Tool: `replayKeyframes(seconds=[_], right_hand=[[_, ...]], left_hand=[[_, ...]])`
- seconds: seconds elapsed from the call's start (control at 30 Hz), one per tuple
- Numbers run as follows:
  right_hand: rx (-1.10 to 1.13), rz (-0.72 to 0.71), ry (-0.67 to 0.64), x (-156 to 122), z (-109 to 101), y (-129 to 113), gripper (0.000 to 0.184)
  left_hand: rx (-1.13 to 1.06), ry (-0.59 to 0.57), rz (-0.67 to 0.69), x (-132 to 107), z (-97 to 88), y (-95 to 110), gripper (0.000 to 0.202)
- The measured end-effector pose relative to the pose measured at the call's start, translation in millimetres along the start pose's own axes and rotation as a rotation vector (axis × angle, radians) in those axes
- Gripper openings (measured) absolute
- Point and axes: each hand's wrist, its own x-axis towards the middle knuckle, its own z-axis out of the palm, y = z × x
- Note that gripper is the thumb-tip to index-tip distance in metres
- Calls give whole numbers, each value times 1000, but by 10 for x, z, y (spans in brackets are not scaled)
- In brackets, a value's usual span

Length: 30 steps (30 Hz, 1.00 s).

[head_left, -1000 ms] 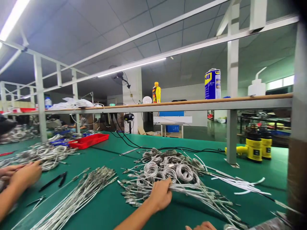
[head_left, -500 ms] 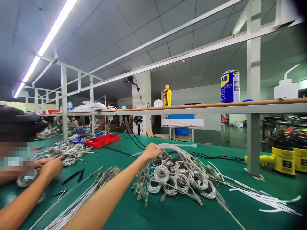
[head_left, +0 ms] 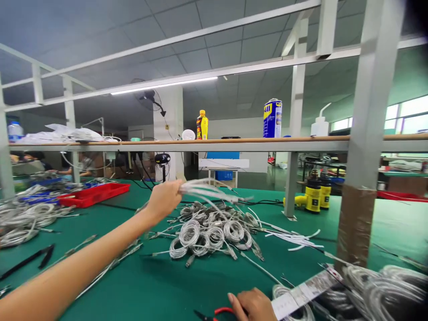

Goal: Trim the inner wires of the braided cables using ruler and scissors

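Toward the far edge of the counter (head_left: pixel 160 290): cable bundle (head_left: pixel 207 190), pinched in left hand (head_left: pixel 164 198) fingers, held high (presumably clearing coiled cables (head_left: pixel 216 238) beneath). Near edge: right hand (head_left: pixel 256 305) beside red-handled tool (head_left: pixel 224 309), finger grip unclear.

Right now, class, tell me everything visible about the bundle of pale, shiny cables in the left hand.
The bundle of pale, shiny, plastic-looking cables is gripped in the left hand, above the green tabletop. Its slim, loose strands fan out to the right, arching and then drooping; some appear to end in greyish connectors, though blur hides detail. The hand covers the gripped part. Whether any strand touches the pile of silvery coiled cables below is unclear.
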Motion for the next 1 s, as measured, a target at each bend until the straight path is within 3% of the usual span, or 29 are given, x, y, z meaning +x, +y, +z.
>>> replayKeyframes(seconds=[0.23, 0.37, 0.53, 0.7, 0.83, 1.0], right_hand=[[4, 120, -176, 31, -139, -89, 40], [1, 207, -173, 51, -210, -124, 37], [-40, 262, -174, 62, -270, -153, 35], [-79, 298, -141, 52, -251, -185, 33], [-111, 322, -80, 48, -236, -179, 32], [-119, 335, -64, 60, -274, -84, 33]], left_hand=[[56, -290, 498, -1074, 1060, 30, 13], [-4, -360, 670, -1348, 1369, 64, 38], [-57, -317, 560, -1281, 1447, 116, 30], [-191, -257, 406, -1243, 1356, 254, 35], [-498, -327, 325, -1276, 1302, 452, 22], [-657, -353, 220, -1211, 1387, 543, 8]])
